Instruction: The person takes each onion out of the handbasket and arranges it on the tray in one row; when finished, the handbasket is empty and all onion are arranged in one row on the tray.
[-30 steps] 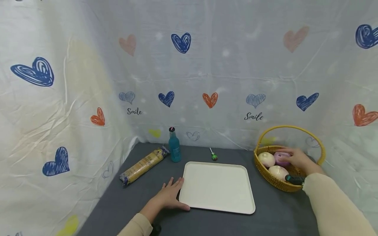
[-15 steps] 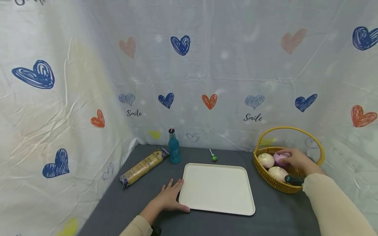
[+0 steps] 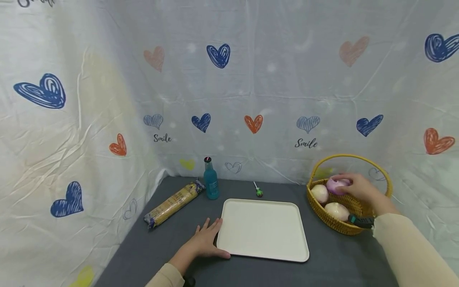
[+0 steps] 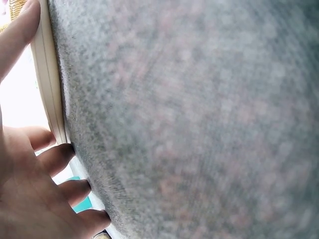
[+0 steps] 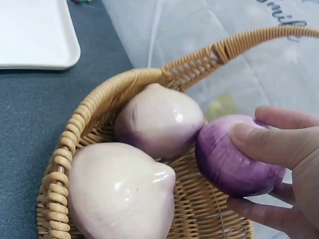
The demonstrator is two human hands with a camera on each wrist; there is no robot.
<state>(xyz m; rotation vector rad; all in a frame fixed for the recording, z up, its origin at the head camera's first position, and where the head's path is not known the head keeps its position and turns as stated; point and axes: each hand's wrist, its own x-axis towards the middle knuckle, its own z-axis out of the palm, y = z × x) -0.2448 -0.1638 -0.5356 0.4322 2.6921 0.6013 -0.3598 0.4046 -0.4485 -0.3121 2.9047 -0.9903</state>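
In the head view my right hand (image 3: pixel 362 191) grips a purple onion (image 3: pixel 337 185) at the back of the wicker basket (image 3: pixel 331 223). The right wrist view shows the thumb and fingers curled round that purple onion (image 5: pixel 239 159). Two pale onions with purple tinges, one farther back (image 5: pixel 159 119) and one in front (image 5: pixel 122 191), lie in the basket beside it. My left hand (image 3: pixel 204 241) lies with spread fingers against the left edge of the white tray (image 3: pixel 263 231). In the left wrist view its straight fingers (image 4: pixel 75 191) and thumb touch the tray's rim (image 4: pixel 50 79).
A long yellow packet (image 3: pixel 173 203) lies at the left of the dark grey table (image 3: pixel 229 275). Beside it stands a blue bottle (image 3: pixel 211 181). Behind the tray lies a green-wrapped lollipop (image 3: pixel 258 191). The basket's tall handle (image 3: pixel 349 156) arches over it, near the hanging cloth.
The right hand has raised the purple onion a little and shifted it slightly left within the basket. The left hand stays on the tray's edge.
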